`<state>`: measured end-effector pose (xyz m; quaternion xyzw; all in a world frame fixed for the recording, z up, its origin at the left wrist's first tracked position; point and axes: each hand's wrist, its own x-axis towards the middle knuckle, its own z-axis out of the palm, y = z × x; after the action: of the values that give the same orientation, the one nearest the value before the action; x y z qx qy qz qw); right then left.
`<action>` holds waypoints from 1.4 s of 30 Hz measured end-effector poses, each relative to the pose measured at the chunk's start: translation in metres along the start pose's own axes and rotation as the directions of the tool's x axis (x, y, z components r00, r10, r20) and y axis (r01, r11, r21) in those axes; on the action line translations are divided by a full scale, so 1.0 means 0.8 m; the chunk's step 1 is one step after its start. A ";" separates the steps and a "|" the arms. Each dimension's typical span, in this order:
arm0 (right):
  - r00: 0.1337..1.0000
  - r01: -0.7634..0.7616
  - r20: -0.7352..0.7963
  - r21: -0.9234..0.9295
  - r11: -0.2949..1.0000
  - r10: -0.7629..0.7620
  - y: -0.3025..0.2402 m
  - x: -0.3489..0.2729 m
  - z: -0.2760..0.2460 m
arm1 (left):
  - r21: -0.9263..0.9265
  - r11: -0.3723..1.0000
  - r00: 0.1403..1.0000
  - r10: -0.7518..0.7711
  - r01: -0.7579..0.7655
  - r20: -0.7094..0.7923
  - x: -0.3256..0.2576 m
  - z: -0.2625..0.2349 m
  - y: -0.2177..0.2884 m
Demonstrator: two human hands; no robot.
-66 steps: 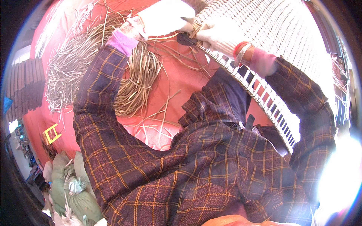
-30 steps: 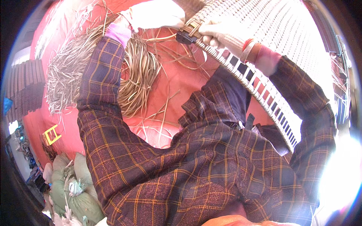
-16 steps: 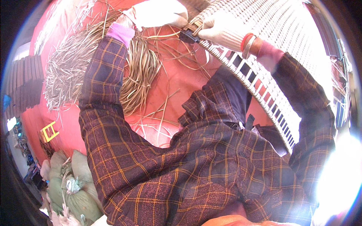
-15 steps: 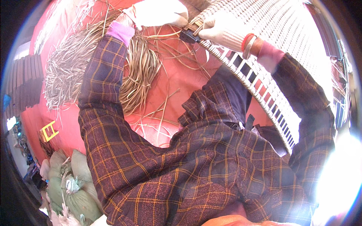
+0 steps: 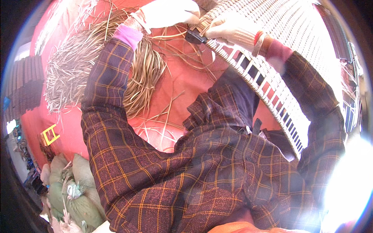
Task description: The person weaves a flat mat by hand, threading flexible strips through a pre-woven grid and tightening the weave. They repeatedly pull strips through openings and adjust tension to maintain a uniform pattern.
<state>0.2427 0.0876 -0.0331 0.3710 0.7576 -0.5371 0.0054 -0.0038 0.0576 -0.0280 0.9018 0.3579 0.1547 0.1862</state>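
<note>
A large white woven wicker panel (image 5: pixel 295 50) slants across the upper right. My right hand (image 5: pixel 229 29), in a pale glove, grips a small dark tool (image 5: pixel 195 37) pressed against the panel's lower rim. My left hand (image 5: pixel 169 12), also gloved, is closed on thin tan cane strands (image 5: pixel 171 35) right beside the tool at the top middle. Both plaid sleeves reach up from the lower edge.
Loose bundles of tan cane strips (image 5: pixel 143 77) and a paler heap (image 5: pixel 66 70) lie on the red floor (image 5: pixel 182 89). A small yellow frame (image 5: pixel 49 134) sits at left. Stuffed green sacks (image 5: pixel 74 190) pile at lower left. A dark slatted thing (image 5: pixel 21 89) stands at far left.
Both hands have shifted slightly up and left along the panel's rim. The tool stays pressed at the edge, and the left hand still holds the strands.
</note>
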 end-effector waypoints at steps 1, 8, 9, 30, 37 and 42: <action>1.000 -0.028 0.003 0.064 0.998 0.027 0.001 -0.004 0.001 | 0.120 0.987 0.994 0.110 -0.108 -0.015 0.001 -0.001 -0.001; 0.992 0.090 -0.115 0.378 0.921 -0.050 0.019 -0.019 0.017 | 0.355 0.911 0.908 0.317 -0.211 -0.273 0.008 -0.001 0.014; 0.990 0.099 -0.131 0.403 0.910 -0.049 0.023 -0.019 0.018 | 0.313 0.945 0.914 0.209 -0.097 -0.347 0.007 0.002 0.020; 0.967 0.123 -0.255 0.465 0.876 0.000 0.027 -0.079 0.013 | 0.264 0.956 0.963 0.181 -0.125 -0.198 0.005 0.005 0.024; 0.971 0.065 -0.237 0.318 0.946 0.013 0.019 -0.069 0.013 | -0.065 0.973 0.974 -0.225 0.222 -0.034 0.002 -0.010 0.034; 0.975 0.057 -0.220 0.149 0.987 -0.024 0.019 -0.063 0.015 | -0.011 0.997 0.996 -0.081 0.081 -0.029 -0.001 -0.016 0.022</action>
<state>0.2836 0.0521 -0.0299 0.4112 0.7173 -0.5502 -0.1172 0.0007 0.0480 -0.0091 0.8834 0.3960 0.1620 0.1913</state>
